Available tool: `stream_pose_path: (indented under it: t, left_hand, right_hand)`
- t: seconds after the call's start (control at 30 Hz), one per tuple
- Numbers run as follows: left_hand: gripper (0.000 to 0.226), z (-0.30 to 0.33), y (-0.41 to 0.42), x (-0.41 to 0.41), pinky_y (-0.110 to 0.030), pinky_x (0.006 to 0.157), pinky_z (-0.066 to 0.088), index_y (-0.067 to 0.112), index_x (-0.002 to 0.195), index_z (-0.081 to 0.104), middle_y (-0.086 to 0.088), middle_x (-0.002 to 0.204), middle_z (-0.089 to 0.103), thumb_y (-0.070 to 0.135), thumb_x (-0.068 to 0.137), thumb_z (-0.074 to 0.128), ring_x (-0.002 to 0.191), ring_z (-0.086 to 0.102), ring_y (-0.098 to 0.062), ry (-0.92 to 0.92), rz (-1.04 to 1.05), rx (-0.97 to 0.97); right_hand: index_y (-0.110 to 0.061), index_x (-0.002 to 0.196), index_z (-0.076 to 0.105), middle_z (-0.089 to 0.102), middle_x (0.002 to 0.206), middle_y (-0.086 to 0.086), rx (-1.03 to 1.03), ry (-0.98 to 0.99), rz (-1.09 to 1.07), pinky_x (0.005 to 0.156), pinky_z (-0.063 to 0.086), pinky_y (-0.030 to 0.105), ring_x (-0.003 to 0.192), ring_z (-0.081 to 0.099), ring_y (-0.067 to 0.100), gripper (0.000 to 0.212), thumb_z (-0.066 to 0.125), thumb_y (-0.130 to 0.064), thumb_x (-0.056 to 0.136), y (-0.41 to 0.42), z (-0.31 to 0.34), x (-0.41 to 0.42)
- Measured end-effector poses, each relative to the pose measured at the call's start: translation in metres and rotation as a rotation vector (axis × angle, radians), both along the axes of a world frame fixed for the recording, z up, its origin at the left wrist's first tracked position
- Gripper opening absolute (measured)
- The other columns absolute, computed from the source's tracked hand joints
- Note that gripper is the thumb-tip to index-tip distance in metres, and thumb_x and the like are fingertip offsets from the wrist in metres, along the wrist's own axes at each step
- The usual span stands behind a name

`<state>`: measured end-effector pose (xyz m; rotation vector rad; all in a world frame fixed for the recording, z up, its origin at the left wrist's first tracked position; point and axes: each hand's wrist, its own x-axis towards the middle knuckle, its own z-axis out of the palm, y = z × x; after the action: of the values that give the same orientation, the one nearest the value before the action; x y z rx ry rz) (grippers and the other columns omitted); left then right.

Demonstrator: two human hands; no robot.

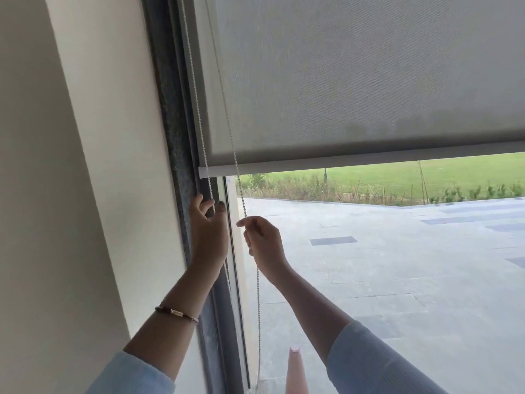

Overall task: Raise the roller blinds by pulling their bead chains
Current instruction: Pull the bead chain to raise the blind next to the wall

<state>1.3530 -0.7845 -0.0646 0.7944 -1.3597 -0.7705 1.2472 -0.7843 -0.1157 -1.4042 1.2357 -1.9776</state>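
Note:
A grey roller blind point(355, 81) covers the upper part of the window, its white bottom bar point(284, 166) about halfway up the view. Two strands of white bead chain point(199, 118) hang at the blind's left edge. My left hand point(208, 234) is raised by the dark window frame just under the bar, its thumb and fingers around the left strand. My right hand point(262, 243) pinches the right strand point(240, 183) between thumb and fingers, and that strand runs down below it to the sill.
A cream wall point(93, 166) stands close on the left, with the dark window frame point(176, 123) beside it. Behind the glass lie a paved yard point(397, 265) and grass point(397, 174). An orange cone tip point(295, 371) shows at the bottom.

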Motion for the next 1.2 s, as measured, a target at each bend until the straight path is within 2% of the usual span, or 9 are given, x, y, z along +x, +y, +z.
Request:
stream_pose_path:
  t: [0.17,0.57,0.63,0.7,0.77,0.87,0.97,1.1,1.2]
  left_hand:
    - [0.064,0.006,-0.039,0.007,-0.038,0.118,0.03,0.01,0.15,0.033,-0.013,0.158,0.031,0.03,0.096,0.062,0.144,0.035,-0.027,-0.068,0.179,0.049]
    - [0.101,0.041,-0.09,-0.032,-0.038,0.115,0.028,0.011,0.156,0.014,-0.012,0.163,0.025,0.044,0.083,0.076,0.147,0.031,-0.027,-0.141,-0.18,0.143]
    - [0.095,0.051,-0.087,-0.045,-0.03,0.102,0.036,0.006,0.153,0.018,-0.014,0.151,0.044,0.04,0.086,0.075,0.132,0.047,-0.024,-0.139,-0.238,0.126]
    - [0.07,0.066,-0.081,-0.051,-0.023,0.078,0.048,0.001,0.145,0.037,-0.009,0.108,0.069,0.032,0.091,0.07,0.092,0.065,-0.018,-0.064,-0.261,0.068]
    - [0.036,0.08,-0.073,-0.054,-0.021,0.049,0.048,0.001,0.12,0.059,-0.001,0.07,0.059,0.03,0.098,0.06,0.054,0.057,-0.01,0.1,-0.274,-0.016]
    - [0.027,0.078,-0.048,-0.058,-0.021,0.038,0.033,0.018,0.082,0.06,0.006,0.057,0.042,0.03,0.103,0.05,0.042,0.036,-0.005,0.222,-0.248,-0.089]
    - [0.035,0.061,-0.022,-0.059,-0.018,0.038,0.024,0.022,0.07,0.054,0.009,0.051,0.04,0.023,0.104,0.046,0.041,0.03,-0.005,0.254,-0.34,-0.116]
    - [0.04,0.062,0.001,-0.054,-0.013,0.039,0.02,0.023,0.066,0.049,0.008,0.052,0.039,0.022,0.105,0.043,0.038,0.027,-0.004,0.316,-0.427,-0.092]
    - [0.042,0.061,0.011,-0.048,-0.012,0.04,0.018,0.024,0.064,0.048,0.009,0.048,0.037,0.019,0.106,0.041,0.037,0.024,-0.004,0.317,-0.464,-0.064]
  right_hand:
    - [-0.006,0.092,0.07,0.046,0.056,0.003,-0.011,-0.068,0.037,0.043,0.026,0.022,0.045,0.034,0.009,0.024,0.048,-0.004,0.101,0.009,-0.002,-0.01]
    - [-0.006,0.093,0.071,0.05,0.06,0.004,0.035,-0.147,0.043,0.042,0.024,0.022,0.042,0.034,0.009,0.024,0.049,-0.005,0.102,0.022,-0.015,-0.054]
    - [-0.009,0.098,0.069,0.055,0.061,0.005,0.025,-0.134,0.017,0.041,0.027,0.021,0.041,0.036,0.01,0.019,0.05,-0.007,0.102,0.023,-0.016,-0.061]
    - [-0.013,0.105,0.06,0.063,0.064,0.004,0.001,-0.115,-0.062,0.041,0.034,0.021,0.042,0.043,0.012,0.014,0.051,-0.004,0.1,0.023,-0.018,-0.071]
    - [-0.018,0.102,0.054,0.071,0.072,0.002,0.01,-0.104,-0.17,0.049,0.043,0.023,0.05,0.055,0.013,0.02,0.051,0.001,0.097,0.022,-0.019,-0.079]
    - [-0.022,0.095,0.065,0.069,0.096,-0.004,0.07,0.14,-0.367,0.076,0.045,0.029,0.083,0.062,0.013,0.024,0.055,0.0,0.094,0.021,-0.023,-0.082]
    - [-0.03,0.103,0.072,0.052,0.116,-0.007,0.127,0.344,-0.442,0.094,0.035,0.032,0.109,0.045,0.013,0.02,0.053,-0.023,0.099,0.028,-0.028,-0.068]
    - [-0.008,0.105,0.068,0.067,0.077,0.001,0.016,0.049,0.121,0.066,0.048,0.023,0.07,0.061,0.017,0.029,0.042,-0.021,0.106,0.046,-0.025,-0.037]
    - [-0.002,0.082,0.06,0.042,0.049,-0.005,0.021,-0.115,0.273,0.041,0.027,0.019,0.04,0.033,0.01,0.028,0.044,-0.009,0.105,0.056,-0.028,-0.021]
